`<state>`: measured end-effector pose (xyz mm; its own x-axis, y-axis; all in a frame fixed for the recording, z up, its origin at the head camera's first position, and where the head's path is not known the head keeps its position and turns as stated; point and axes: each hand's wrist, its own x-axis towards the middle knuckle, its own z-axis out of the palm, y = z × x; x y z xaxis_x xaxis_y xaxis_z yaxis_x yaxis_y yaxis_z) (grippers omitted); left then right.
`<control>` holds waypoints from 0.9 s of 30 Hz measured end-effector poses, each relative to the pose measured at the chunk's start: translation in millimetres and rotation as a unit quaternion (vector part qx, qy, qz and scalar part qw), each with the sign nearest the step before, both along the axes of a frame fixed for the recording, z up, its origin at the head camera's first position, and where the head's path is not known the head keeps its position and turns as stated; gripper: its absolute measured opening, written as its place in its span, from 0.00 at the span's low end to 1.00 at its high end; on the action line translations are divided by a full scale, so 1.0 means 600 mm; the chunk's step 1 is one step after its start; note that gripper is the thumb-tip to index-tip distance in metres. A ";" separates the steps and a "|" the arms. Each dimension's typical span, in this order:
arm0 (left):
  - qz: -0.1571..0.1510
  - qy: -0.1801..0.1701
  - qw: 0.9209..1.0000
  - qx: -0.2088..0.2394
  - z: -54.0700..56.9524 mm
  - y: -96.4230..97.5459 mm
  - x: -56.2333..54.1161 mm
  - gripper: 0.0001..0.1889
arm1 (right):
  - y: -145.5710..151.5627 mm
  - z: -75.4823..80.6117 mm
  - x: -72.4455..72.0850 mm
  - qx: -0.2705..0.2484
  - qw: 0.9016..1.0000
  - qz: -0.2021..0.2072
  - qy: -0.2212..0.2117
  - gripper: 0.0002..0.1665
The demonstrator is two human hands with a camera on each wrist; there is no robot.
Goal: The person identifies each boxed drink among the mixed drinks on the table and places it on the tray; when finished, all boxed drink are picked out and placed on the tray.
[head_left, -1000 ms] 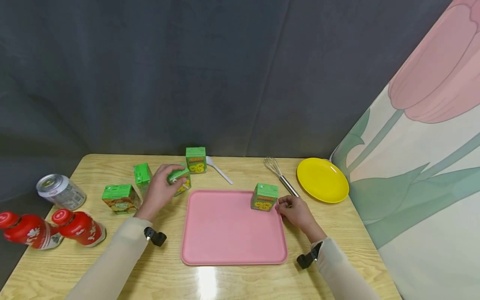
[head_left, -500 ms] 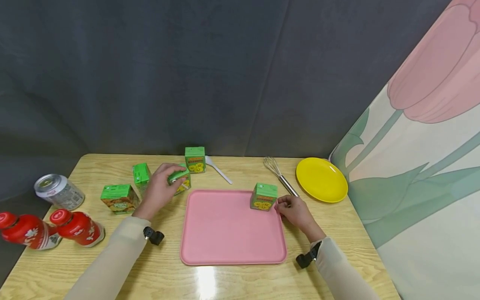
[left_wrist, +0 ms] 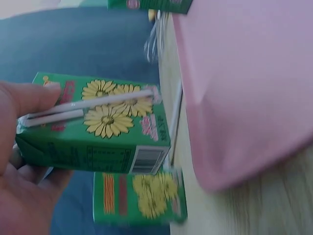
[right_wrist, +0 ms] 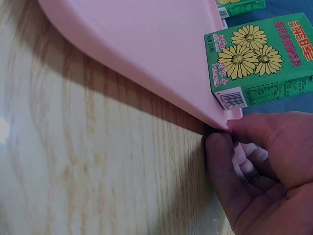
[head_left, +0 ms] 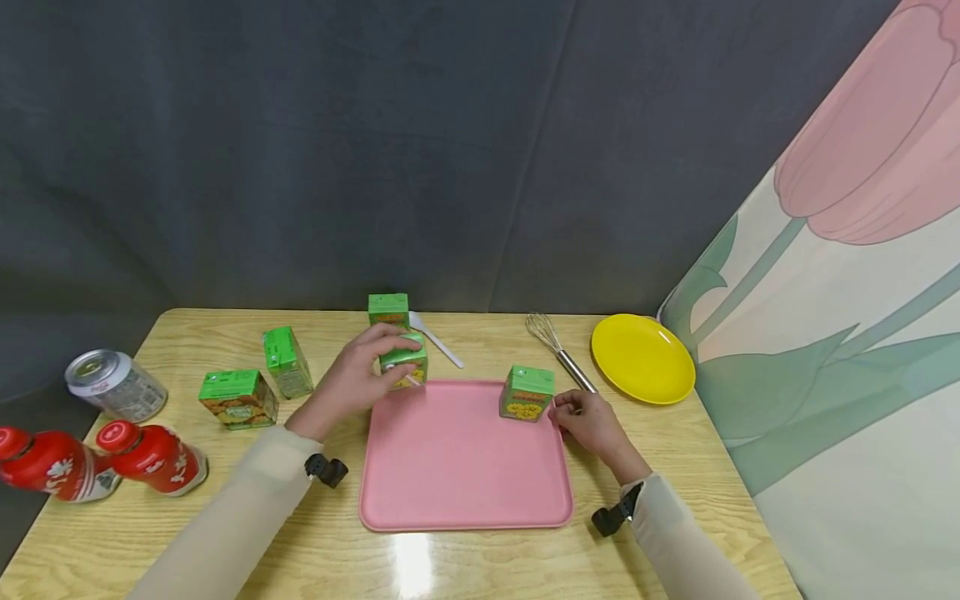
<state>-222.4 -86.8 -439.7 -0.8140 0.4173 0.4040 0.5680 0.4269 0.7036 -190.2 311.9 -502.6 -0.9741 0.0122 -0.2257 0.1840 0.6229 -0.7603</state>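
My left hand [head_left: 358, 375] grips a green drink carton [left_wrist: 107, 122] by its upper part, at the far left corner of the pink tray [head_left: 465, 467]. Yellow flowers and a white straw show on the carton's side. In the left wrist view it looks lifted off the table. The right hand [head_left: 591, 423] pinches the tray's right rim between thumb and index finger. Just beside that hand, another flower-printed carton [head_left: 527, 393] stands upright in the tray's far right corner. A similar carton [head_left: 387, 309] stands behind the held one, partly hidden by it.
Left of the tray stand two more green cartons, one slim [head_left: 288, 362] and one wide [head_left: 238, 400]. Farther left are a silver can [head_left: 116, 385] and two red bottles [head_left: 153, 458]. A white spoon [head_left: 437, 340], a whisk [head_left: 561, 353] and a yellow plate [head_left: 643, 360] lie behind the tray.
My left hand has moved right with the carton, from beside the slim carton to the tray's far left corner. The right hand has stayed at the tray's rim.
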 end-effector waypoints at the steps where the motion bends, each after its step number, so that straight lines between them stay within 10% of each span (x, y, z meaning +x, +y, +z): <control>1: -0.015 -0.007 1.000 0.002 0.001 0.009 0.001 0.16 | 0.000 0.000 0.000 0.001 1.000 0.000 0.000 0.13; 13: -0.128 -0.046 0.991 -0.007 -0.014 0.111 0.002 0.17 | -0.001 -0.002 0.001 0.005 1.000 -0.001 0.007 0.13; 27: -0.150 -0.052 0.987 -0.013 -0.044 0.138 -0.010 0.17 | -0.002 0.003 0.002 -0.007 1.000 -0.008 -0.016 0.14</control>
<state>-228.5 -4.0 -466.3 -0.6884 0.6555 0.3106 0.5967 0.2683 0.7563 -188.9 310.6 -500.6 -0.9663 0.0237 -0.2563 0.2173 0.6092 -0.7627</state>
